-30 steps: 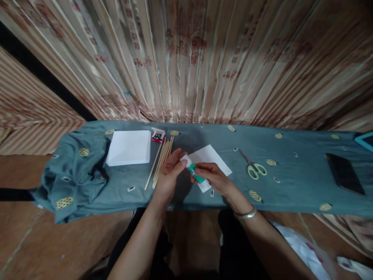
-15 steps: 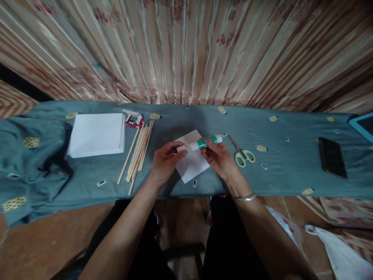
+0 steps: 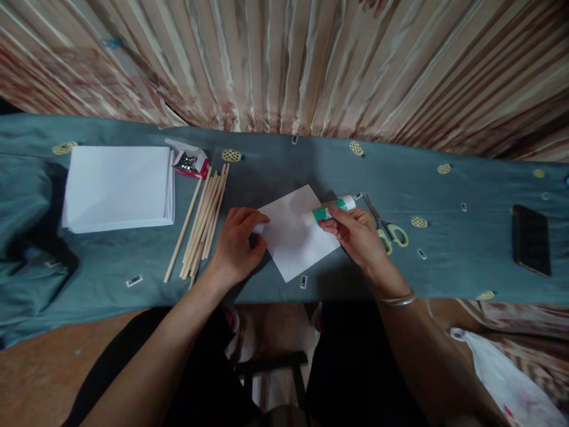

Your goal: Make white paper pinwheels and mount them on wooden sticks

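Note:
A green-and-white glue stick (image 3: 329, 209) is in my right hand (image 3: 355, 228), its thumb and fingers wrapped round it. The uncapped pale end points left above a square sheet of white paper (image 3: 293, 237) lying on the cloth. My left hand (image 3: 242, 243) is low at the paper's left corner, fingers curled down. Between its thumb and forefinger a whitish bit shows, apparently the glue stick cap (image 3: 260, 228), mostly hidden. Just right of my right hand, partly behind it, are scissors (image 3: 395, 234) with yellow-green handles.
Several wooden sticks (image 3: 207, 219) lie left of my left hand. Behind them stands an opened small box (image 3: 191, 161) of shiny metal bits. A stack of white paper (image 3: 120, 187) is farther left. A dark phone (image 3: 531, 240) lies right on the blue-green cloth (image 3: 444, 261). A pleated curtain (image 3: 284, 65) hangs behind.
My left hand has moved left and down, away from the glue stick, to the paper's left corner. My right hand has shifted slightly right with the glue stick. The view has tilted down.

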Motion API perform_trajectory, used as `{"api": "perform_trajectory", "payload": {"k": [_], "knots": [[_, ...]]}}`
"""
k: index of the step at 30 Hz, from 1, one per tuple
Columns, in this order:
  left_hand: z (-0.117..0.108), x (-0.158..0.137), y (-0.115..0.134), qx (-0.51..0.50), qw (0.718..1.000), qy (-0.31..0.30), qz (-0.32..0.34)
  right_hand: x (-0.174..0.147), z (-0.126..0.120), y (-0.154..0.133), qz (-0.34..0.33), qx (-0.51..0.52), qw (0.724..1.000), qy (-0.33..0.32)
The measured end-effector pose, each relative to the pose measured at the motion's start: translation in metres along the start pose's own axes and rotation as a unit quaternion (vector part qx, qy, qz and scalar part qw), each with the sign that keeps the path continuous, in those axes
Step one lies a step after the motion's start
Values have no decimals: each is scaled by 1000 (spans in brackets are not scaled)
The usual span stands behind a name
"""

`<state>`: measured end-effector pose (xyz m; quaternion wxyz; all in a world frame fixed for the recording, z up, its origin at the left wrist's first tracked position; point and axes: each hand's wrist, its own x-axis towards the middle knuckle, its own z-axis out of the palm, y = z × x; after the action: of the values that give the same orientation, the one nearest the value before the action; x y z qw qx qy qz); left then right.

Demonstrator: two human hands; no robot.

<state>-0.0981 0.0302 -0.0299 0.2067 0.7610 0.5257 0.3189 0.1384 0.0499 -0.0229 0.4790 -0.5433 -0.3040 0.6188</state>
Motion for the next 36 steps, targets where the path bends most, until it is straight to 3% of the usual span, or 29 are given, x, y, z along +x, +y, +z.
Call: {"api": "perform_trajectory", "payload": {"k": [5,10,20,29,36], "knots": [[4,0,-3,23,999,-30,21,3,3,5,-25,-49,998,18],[10,-4,9,51,997,-43,48,2,3,7,-43,-80,996,14],[20,-11,23,-79,993,-86,31,-3,7,9,-88,-117,989,22],[22,-16,24,-31,993,-94,59,-6,14,11,-131,-165,977,30],[24,-19,20,131,980,-109,102,-4,16,14,-144,-174,974,25]]}}
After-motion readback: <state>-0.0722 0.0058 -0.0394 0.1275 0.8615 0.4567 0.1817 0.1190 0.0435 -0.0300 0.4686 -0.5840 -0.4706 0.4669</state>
